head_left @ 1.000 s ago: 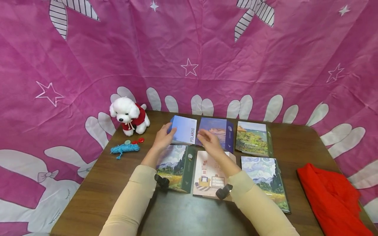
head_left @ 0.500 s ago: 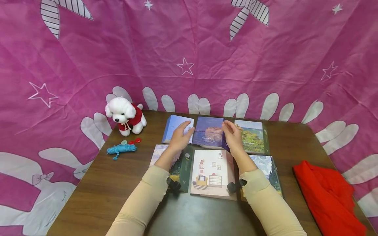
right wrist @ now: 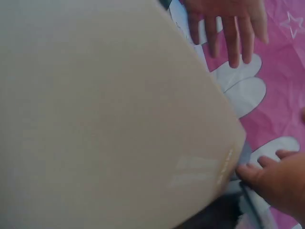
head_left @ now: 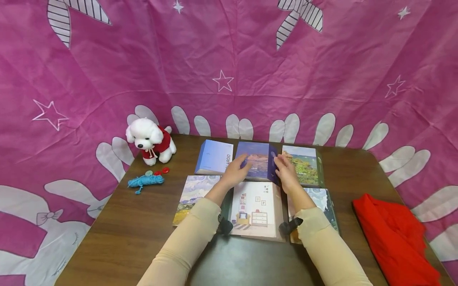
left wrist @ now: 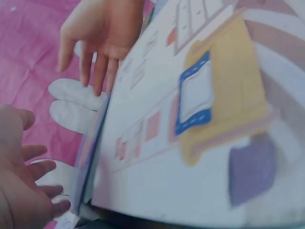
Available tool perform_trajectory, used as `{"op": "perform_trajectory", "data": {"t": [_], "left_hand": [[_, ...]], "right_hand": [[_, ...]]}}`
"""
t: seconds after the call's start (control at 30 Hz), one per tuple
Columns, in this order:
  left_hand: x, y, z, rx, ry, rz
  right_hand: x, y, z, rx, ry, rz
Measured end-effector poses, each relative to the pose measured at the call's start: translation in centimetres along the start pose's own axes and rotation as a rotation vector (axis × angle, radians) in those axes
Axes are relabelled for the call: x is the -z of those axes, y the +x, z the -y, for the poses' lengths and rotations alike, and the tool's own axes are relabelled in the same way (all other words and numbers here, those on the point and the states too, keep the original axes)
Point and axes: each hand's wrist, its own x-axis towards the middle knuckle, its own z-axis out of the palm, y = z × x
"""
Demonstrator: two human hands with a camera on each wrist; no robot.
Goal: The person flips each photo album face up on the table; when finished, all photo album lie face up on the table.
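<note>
Near the back of a dark brown wooden table (head_left: 361, 171), a square violet-blue photo album with a pink cliff picture (head_left: 262, 153) lies flat. The bare left hand (head_left: 235, 172) reaches over its eight-o'clock side; the bare right hand (head_left: 287, 174) sits at four o'clock. Both are wide, fingers loosely extended; whether either touches the cover, I cannot tell. From that album, a pale-blue POLAROID album (head_left: 214, 156) lies at nine o'clock, a green seaside-picture album (head_left: 305, 165) at three, and a cream album with a drawn room (head_left: 252, 206) at six.
</note>
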Motion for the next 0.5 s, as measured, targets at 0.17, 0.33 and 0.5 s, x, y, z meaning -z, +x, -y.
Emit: {"op": "perform_trajectory", "data": {"t": [0.17,0.33,0.5], "left_hand": [[-1.0,0.1,0.0,0.033,0.073,0.033],[-1.4,0.1,0.2,0.071,0.097,0.067],[-1.3,0.2,-0.4,0.126,0.089,0.117]], "right_hand": [[0.1,0.2,-0.7,-0.047,0.087,0.149],[-0.6,0.1,-0.6,-0.076,0.125,0.221],[-2.0,-0.4,0.5,-0.035,0.266,0.266]]}}
